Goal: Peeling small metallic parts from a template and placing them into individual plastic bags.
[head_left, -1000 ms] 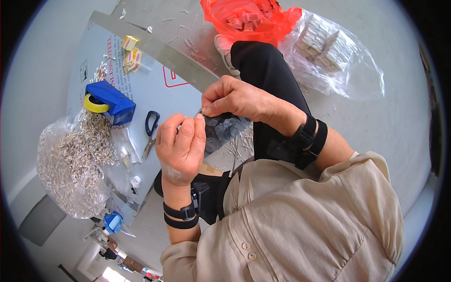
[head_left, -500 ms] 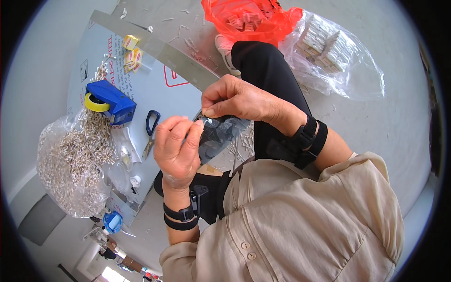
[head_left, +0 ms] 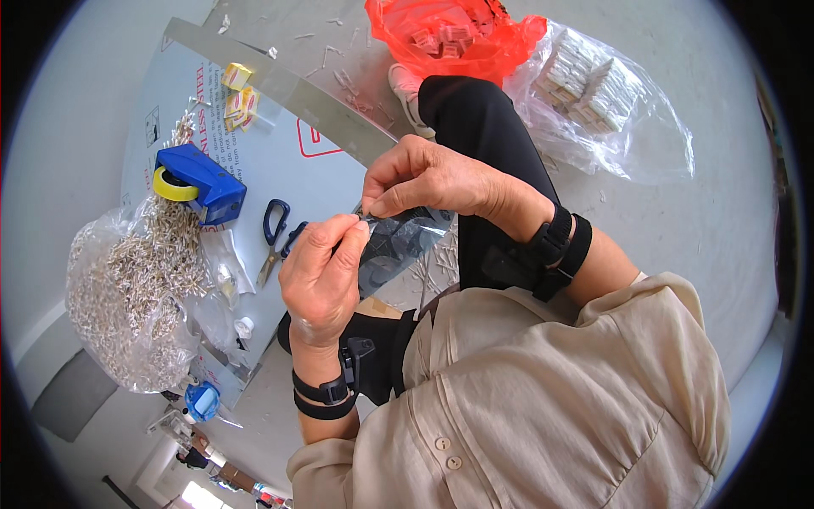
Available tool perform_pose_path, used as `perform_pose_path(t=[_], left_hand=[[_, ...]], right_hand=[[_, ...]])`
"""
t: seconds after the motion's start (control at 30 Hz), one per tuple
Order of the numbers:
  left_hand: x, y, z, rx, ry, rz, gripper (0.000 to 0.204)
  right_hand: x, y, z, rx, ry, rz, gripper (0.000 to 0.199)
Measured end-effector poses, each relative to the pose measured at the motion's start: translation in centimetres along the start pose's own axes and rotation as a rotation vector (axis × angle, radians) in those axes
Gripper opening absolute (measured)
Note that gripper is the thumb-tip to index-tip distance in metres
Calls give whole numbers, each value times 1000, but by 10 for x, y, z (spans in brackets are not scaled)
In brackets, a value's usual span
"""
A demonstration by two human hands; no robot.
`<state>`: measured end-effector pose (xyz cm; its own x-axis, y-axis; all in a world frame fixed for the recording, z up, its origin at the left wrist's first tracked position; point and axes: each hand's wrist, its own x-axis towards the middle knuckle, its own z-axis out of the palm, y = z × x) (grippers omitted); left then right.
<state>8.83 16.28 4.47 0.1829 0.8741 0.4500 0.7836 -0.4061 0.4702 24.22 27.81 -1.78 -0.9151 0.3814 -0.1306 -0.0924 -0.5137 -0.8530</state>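
Both hands meet in front of me over a dark, see-through plastic bag or film [head_left: 405, 242]. My left hand [head_left: 319, 276] pinches its upper edge between thumb and fingertips. Beside it, my right hand [head_left: 428, 180] is closed in a pinch at the same edge, fingertips almost touching the left ones. Whether a smaller piece sits between the fingertips is hidden. Blue-handled scissors [head_left: 270, 237] lie on the table just left of my left hand, one handle partly behind it.
On the sheet-covered table [head_left: 288, 174] stand a blue tape dispenser [head_left: 222, 188], small yellow boxes [head_left: 239, 106] and a clear bag of cotton swabs [head_left: 127, 293]. A red plastic bag [head_left: 390, 30] and a clear bag of white packs [head_left: 644, 127] rest on the floor, with scattered swabs.
The fingers of my left hand have drawn together and turned inward toward the right fingertips. More of the scissors' second handle now shows. My right hand has hardly moved.
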Motion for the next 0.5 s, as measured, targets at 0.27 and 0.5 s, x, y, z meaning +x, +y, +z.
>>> perform_pose_path(t=[0.27, 0.5], left_hand=[[3, 0, -2, -26, -56, -116, 22], [5, 0, -3, 88, -197, -239, 29]], right_hand=[[-2, -3, 2, -99, -14, 5, 11], [-3, -4, 6, -258, 49, 0, 12]])
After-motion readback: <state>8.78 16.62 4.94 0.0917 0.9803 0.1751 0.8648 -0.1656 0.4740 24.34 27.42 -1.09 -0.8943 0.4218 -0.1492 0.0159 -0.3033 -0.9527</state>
